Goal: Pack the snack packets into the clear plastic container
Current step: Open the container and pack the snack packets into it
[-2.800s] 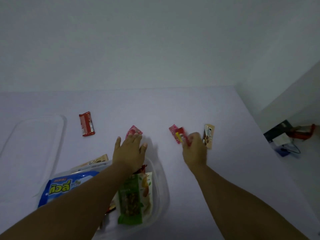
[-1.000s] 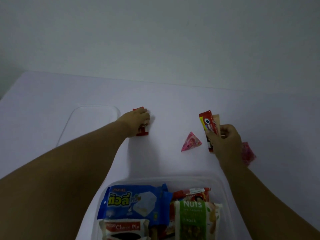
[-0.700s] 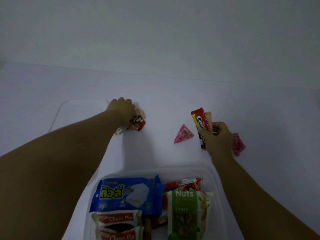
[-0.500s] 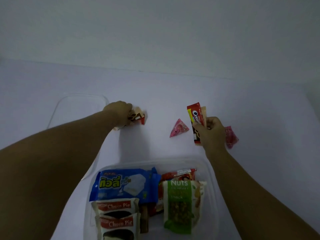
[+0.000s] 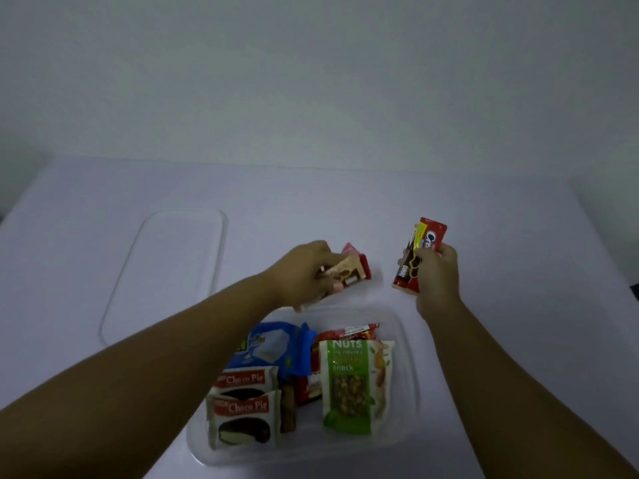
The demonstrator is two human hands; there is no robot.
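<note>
Fingers on both hands are curled tight around packets right now: the left hand (image 5: 304, 267) is pinching a little bunch of small packets (image 5: 349, 271), tan and red with a pink corner (image 5: 350, 248) poking out behind, and the right hand (image 5: 435, 271) grips a red cookie pack (image 5: 420, 252) with what looks like a second pack tucked behind it. The container (image 5: 403, 340) sits just below and toward the body from both sets of fingers, its far rim almost under the left fingertips, so I'd say the left hand has the shorter drop. The red pack's long axis runs away from the body, tilted a bit, roughly along the green nuts bag (image 5: 354, 385) already inside, so it could slide in next to that. Compared with half a second ago, the pink triangle that sat between the hands is off the table and seemingly in the left hand's bunch, and both hands have pulled back toward the container. The lid (image 5: 173, 271) lies off to the left.
</note>
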